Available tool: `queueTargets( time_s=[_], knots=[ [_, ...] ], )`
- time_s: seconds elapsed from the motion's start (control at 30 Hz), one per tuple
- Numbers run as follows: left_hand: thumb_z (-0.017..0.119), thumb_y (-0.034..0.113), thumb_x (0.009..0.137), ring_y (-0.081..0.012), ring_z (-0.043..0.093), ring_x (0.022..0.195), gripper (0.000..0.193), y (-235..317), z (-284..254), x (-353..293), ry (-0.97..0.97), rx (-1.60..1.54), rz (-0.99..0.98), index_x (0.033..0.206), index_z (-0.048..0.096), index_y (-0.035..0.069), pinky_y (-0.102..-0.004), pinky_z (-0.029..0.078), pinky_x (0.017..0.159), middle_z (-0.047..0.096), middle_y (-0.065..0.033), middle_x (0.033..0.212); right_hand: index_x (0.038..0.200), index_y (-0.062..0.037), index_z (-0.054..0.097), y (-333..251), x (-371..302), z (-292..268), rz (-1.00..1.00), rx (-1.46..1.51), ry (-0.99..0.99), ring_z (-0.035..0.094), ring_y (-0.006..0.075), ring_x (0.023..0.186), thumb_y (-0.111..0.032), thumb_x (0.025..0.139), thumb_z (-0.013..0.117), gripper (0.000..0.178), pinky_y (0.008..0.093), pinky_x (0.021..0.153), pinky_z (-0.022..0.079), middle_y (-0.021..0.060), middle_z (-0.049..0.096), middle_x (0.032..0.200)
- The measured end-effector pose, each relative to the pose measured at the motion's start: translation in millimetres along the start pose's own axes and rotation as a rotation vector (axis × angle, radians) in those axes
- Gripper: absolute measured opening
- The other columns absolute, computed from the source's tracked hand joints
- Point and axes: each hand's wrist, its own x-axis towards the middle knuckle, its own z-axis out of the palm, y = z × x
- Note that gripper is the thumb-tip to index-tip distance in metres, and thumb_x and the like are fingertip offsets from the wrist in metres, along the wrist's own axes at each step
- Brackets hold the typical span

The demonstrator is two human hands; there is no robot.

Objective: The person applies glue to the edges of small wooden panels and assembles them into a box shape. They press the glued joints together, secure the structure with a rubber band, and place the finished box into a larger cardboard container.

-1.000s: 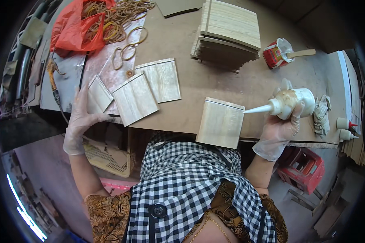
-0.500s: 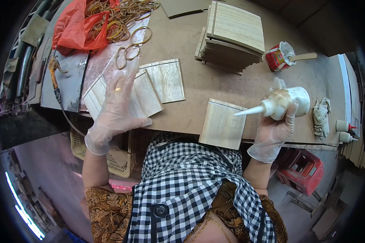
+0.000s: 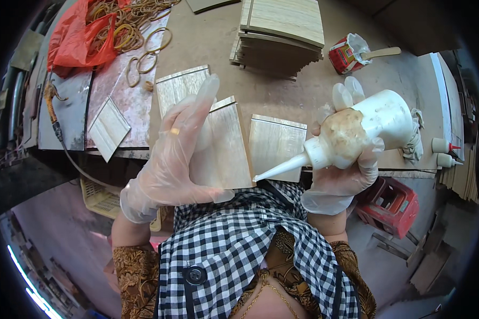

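Note:
My left hand, in a clear plastic glove, grips a pale wooden panel raised off the table and tilted. In my gloved right hand is a white squeeze glue bottle with brown stains, held sideways. Its pointed nozzle meets, or nearly meets, the lower right corner of the held panel. A second grooved panel lies at the table's front edge, partly behind the nozzle. Another panel rests beyond my left hand, partly hidden by it. Farther left lies one more panel.
A tall stack of panels stands at the back. Right of it is a red can with a wooden stick. Rubber bands spill from a red bag. A rag and small bottles lie right; a red stool stands below.
My left hand has picked up a panel from the group on the left and brought it rightward. The bottle has moved closer, its nozzle shifting from the front panel to the held panel's edge.

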Motion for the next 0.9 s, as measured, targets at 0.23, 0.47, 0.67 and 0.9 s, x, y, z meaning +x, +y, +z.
queueTargets(
  time_s=[0.23,0.47,0.67,0.9],
  knots=[
    [0.085,0.050,0.056,-0.0344,0.031,0.144,0.127,-0.1,-0.4,6.8,-0.005,-0.028,0.025,0.155,0.021,0.002,-0.0431,0.020,0.117,0.025,-0.0191,0.160,0.149,-0.0052,0.029,-6.3,-6.3,-7.7,0.070,-0.077,-0.040,0.059,0.0343,0.117,-0.048,0.078,0.076,0.096,0.0491,0.085,0.057,0.0234,0.045,0.145],
    [0.085,0.050,0.057,-0.0341,0.031,0.144,0.126,0.1,1.6,7.6,-0.013,-0.024,0.027,0.155,0.021,0.003,-0.0432,0.020,0.117,0.026,-0.0193,0.160,0.149,-0.0030,0.030,-4.8,-7.6,-12.6,0.019,-0.097,0.029,0.060,0.0371,0.115,-0.050,0.078,0.076,0.097,0.0498,0.081,0.059,0.0233,0.048,0.142],
    [0.086,0.047,0.057,-0.0347,0.030,0.144,0.125,-1.8,1.1,8.2,-0.024,-0.043,0.043,0.155,0.021,0.004,-0.0431,0.020,0.117,0.025,-0.0194,0.160,0.149,-0.0030,0.029,-4.8,-2.0,-10.2,0.021,-0.154,0.029,0.060,0.0373,0.114,-0.051,0.077,0.077,0.099,0.0496,0.082,0.059,0.0229,0.048,0.141],
    [0.085,0.046,0.059,-0.0346,0.030,0.145,0.125,-2.2,1.3,8.1,-0.045,-0.052,0.061,0.155,0.020,0.002,-0.0426,0.018,0.117,0.026,-0.0203,0.160,0.147,0.0002,0.031,2.2,4.0,0.5,-0.088,-0.046,0.133,0.060,0.0308,0.102,-0.049,0.074,0.079,0.100,0.0432,0.080,0.055,0.0210,0.051,0.137]
  ],
)
